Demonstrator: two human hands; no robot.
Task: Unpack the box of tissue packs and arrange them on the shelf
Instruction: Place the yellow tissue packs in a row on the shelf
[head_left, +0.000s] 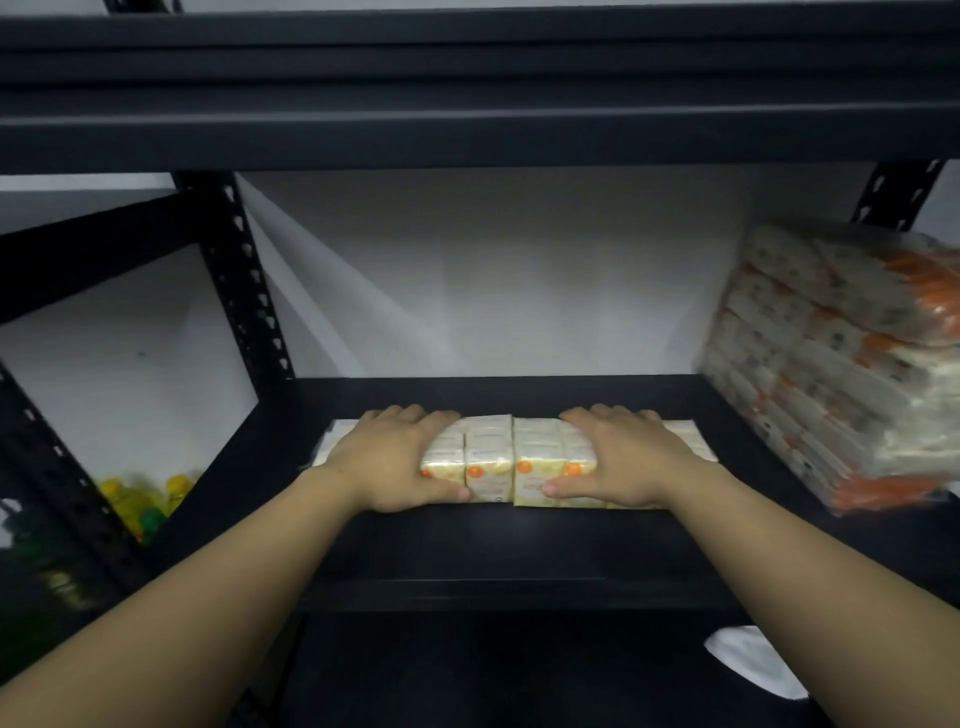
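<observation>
My left hand (387, 457) and right hand (626, 457) both grip a row of tissue packs (506, 460) lying on the black shelf (467, 551), about midway between its front edge and the white back wall. On each hand the fingers curl over the far top edge of the row while the thumb presses the near face, so the packs are clamped between thumb and fingers. Between my hands I can see 4 packs side by side, touching, wrapped in glossy clear film over pale cream paper, each with a small orange dot near its lower front. The row runs on under both hands and out past them. At the right end of the shelf a tall stack of wrapped packs (841, 364) with orange markings leans, well apart from my row.
</observation>
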